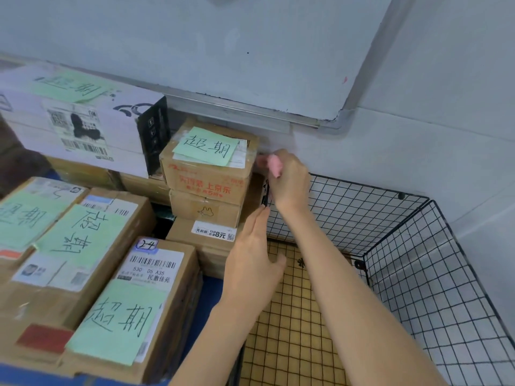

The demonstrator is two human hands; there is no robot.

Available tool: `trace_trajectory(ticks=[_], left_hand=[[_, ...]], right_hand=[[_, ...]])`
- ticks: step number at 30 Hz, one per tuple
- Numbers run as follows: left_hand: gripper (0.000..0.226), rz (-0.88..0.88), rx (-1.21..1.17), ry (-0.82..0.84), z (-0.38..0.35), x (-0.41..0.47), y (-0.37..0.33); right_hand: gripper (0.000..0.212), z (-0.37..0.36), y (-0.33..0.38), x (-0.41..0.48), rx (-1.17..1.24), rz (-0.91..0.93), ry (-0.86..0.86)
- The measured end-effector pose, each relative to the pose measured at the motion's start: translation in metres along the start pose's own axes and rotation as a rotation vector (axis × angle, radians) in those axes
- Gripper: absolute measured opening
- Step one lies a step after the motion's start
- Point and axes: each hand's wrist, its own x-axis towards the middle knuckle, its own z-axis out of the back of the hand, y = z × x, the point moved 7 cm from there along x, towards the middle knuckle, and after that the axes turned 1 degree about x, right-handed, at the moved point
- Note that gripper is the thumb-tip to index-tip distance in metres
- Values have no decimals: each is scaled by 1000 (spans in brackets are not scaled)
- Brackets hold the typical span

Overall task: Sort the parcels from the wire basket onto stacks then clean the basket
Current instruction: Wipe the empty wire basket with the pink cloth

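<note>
I've got the right hand [289, 181] clenched round a pink object [274, 166] at the far corner of the wire basket [362, 213]. The left hand [250, 263] is flat, fingers straight, beside its black grid.

We are looking at a parcel collection point or small courier depot: cardboard parcels [178, 316] stand stacked in piles, each with a printed shipping label [152, 267] and barcode, many topped with a green handwritten note [207, 146]. A whiteboard [250, 51] hangs on the plain wall above, and a black wire basket [348, 213] sits beside the stacks.
</note>
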Motion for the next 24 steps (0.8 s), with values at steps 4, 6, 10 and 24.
trace_trajectory(ticks=[4,6,10,24], left_hand=[[81,7,-1,-4,1,-1,-2],[82,10,-10,-8,0,-1,-2],[82,-7,-16,-9,1,0,-4],[76,39,-69,-3,-2,0,2]], right_hand=[[16,21,-35,1,-47,-55,54],[10,32,-42,0,-73,-90,-2],[7,8,-20,7,-14,-134,32],[6,81,-98,-11,345,-294,-161]])
